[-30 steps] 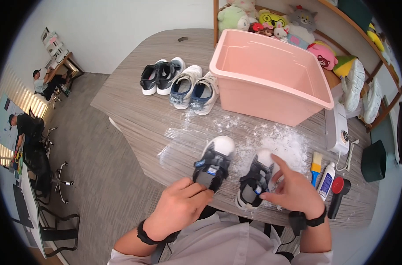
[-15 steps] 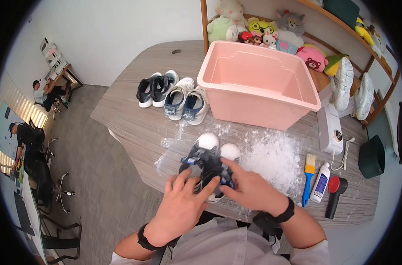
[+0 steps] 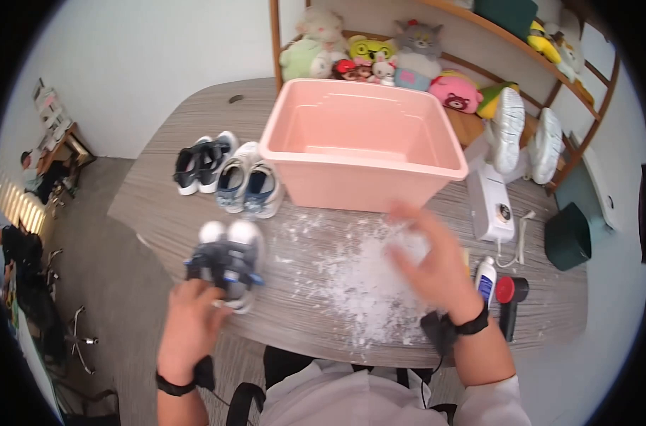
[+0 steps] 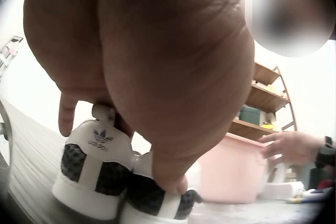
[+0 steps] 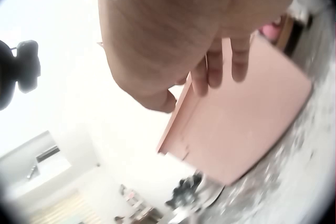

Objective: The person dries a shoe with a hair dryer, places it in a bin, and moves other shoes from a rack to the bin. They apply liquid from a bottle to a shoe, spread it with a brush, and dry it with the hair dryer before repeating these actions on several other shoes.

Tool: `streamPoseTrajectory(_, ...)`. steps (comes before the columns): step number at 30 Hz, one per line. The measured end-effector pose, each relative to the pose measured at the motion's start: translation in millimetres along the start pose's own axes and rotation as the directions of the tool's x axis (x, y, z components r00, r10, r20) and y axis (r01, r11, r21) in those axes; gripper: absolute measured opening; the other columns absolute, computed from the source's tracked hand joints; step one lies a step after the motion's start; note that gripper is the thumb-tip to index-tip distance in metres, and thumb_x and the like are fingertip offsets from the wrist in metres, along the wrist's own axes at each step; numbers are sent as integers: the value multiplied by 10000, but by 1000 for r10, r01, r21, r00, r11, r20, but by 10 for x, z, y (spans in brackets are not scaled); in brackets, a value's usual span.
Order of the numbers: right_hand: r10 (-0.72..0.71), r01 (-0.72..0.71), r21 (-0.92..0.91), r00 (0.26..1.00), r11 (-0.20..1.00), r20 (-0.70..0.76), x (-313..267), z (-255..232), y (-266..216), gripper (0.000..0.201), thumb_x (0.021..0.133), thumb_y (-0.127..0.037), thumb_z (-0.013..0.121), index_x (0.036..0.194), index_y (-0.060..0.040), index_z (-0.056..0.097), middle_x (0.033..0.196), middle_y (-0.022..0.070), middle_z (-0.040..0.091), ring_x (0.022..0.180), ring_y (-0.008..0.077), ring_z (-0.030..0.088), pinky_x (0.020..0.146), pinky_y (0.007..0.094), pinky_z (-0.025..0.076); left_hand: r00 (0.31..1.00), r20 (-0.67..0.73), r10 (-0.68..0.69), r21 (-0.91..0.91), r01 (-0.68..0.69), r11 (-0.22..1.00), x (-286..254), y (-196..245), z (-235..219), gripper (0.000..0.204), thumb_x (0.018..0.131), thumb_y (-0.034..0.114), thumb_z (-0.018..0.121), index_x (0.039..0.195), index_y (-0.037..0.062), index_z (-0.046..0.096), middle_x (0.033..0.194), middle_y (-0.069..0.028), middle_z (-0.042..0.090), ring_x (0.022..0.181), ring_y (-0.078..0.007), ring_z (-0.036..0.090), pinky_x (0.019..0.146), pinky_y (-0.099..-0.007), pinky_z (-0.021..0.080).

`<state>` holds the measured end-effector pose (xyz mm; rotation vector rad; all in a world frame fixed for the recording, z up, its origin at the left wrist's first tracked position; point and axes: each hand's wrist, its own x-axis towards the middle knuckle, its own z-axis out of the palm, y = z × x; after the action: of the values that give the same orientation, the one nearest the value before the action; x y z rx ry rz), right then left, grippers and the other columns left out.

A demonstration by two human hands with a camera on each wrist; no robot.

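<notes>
A pair of black-and-white sneakers (image 3: 243, 238) stands side by side at the table's left front, toes pointing away from me. My left hand (image 3: 188, 319) grips the pair at the heels; in the left wrist view its thumb presses the heel of the right sneaker (image 4: 144, 195), and other fingers reach over the left sneaker (image 4: 86, 198). My right hand (image 3: 436, 270), blurred, hovers with fingers spread and nothing in them. Beneath it lies a patch of white powder (image 3: 365, 291). The pink bin (image 3: 365, 188) stands just beyond the right fingertips.
Two more pairs of shoes, black shoes (image 3: 188, 170) and beige-and-blue shoes (image 3: 260, 192), stand left of the bin. At the right are a white bottle (image 3: 486, 278), a black tool with a red end (image 3: 509, 305), a white appliance (image 3: 489, 206) with upturned white shoes (image 3: 509, 131), and a dark green bin (image 3: 568, 238).
The two sneakers have come together and moved left under the left hand. My right hand has left them and moved right, over the powder. The head view has shifted to the right.
</notes>
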<state>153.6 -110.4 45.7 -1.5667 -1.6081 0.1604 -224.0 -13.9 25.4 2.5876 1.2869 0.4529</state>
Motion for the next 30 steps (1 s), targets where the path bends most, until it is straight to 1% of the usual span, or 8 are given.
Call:
streamPoseTrajectory(2,50,-143,-186,902,972,-429,132,-591,508,509,894,-161,756,1369,-53,609,1274,138,692,1173,266,651,999,407,507,999,-42,26,-55,-28,998,84,-273,-10,297,790,96,803,1059,45,688,1122,-149,642,1096,-390,590,962,-475,459)
streamPoseTrajectory(7,62,-271,-215,743,938,-666,443,-1287,902,634,889,-219,777,1443,-16,543,1295,157,678,1200,284,635,1033,419,493,999,-4,34,-126,-34,991,114,-327,-10,428,758,109,811,1156,39,669,1213,-161,631,1187,-404,567,1023,-492,444)
streamPoseTrajectory(17,46,-333,-349,778,876,-627,879,-1506,1414,830,933,-305,734,1619,-83,323,1349,324,619,1214,436,650,1026,452,506,946,-301,119,-76,-148,986,-157,8,3,740,764,312,834,1405,45,579,1535,-238,475,1460,-489,388,1189,-597,304)
streamPoseTrajectory(22,2,-160,-129,636,979,-772,930,-1680,1030,626,1072,-355,594,1574,-28,412,1370,188,620,1223,240,629,1046,341,467,941,-271,200,-187,-255,949,-101,161,223,638,735,173,836,1328,48,634,1480,-238,520,1357,-475,495,1119,-572,399)
streamPoseTrajectory(23,303,50,410,595,911,-745,834,-1589,829,559,1084,-370,553,1527,-39,468,1389,192,610,1242,242,624,1048,352,472,942,-265,206,-268,-278,923,-93,196,266,612,740,177,828,1306,41,643,1466,-237,534,1341,-460,517,1109,-559,415)
streamPoseTrajectory(25,391,161,790,799,592,-456,505,-1479,558,516,1095,-394,492,1470,-38,509,1373,194,618,1164,262,659,959,363,539,918,-308,251,-264,-336,904,-3,364,281,552,746,164,817,1260,34,666,1381,-238,595,1268,-437,577,1061,-527,461)
streamPoseTrajectory(27,344,13,930,927,368,-149,59,-1218,381,528,1098,-418,436,1438,-21,512,1340,226,624,1051,298,687,824,372,594,830,-399,390,-229,-502,834,42,459,303,536,753,157,807,1258,35,673,1280,-227,658,1215,-432,611,1035,-522,477)
streamPoseTrajectory(30,422,-241,958,893,154,157,-538,-610,133,615,1074,-472,446,1461,5,467,1288,275,628,957,340,699,741,387,617,860,-356,367,-462,-503,731,168,807,349,476,756,143,817,1194,13,684,1186,-202,703,1078,-371,679,949,-455,538)
